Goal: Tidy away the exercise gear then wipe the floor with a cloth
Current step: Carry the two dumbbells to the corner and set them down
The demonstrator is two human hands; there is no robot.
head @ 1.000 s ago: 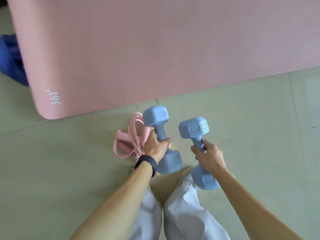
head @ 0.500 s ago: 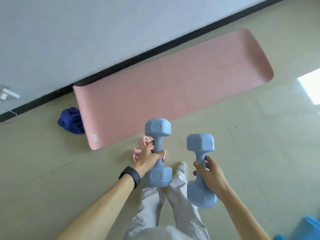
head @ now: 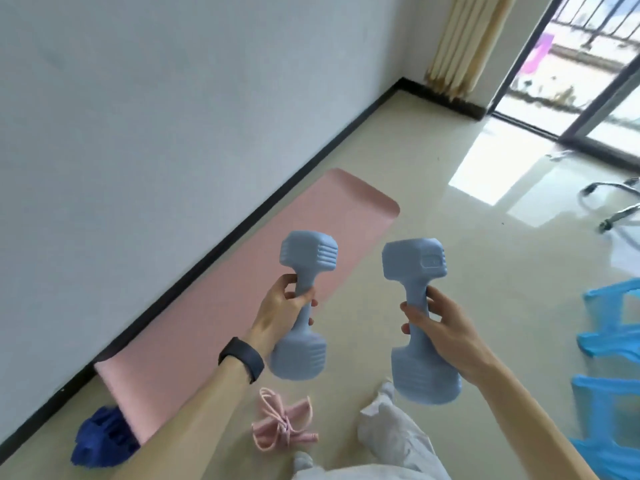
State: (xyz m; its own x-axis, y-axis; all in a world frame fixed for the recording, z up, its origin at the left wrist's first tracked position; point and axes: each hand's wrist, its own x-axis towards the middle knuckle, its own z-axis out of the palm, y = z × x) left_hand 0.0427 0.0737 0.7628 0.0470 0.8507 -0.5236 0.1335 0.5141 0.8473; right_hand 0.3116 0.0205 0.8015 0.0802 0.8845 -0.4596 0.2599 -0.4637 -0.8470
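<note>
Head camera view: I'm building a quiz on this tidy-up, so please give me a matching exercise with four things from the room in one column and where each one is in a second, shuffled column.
Things:
1 pink foam exercise mat
2 pink skipping rope
3 dark blue crumpled cloth
4 pale blue dumbbell on the right

Places:
a gripped in the right hand, off the floor
b bundled on the bare floor beside the mat
c unrolled flat along the wall
d heaped at the mat's near end

Pairs: 1-c, 2-b, 3-d, 4-a.
</note>
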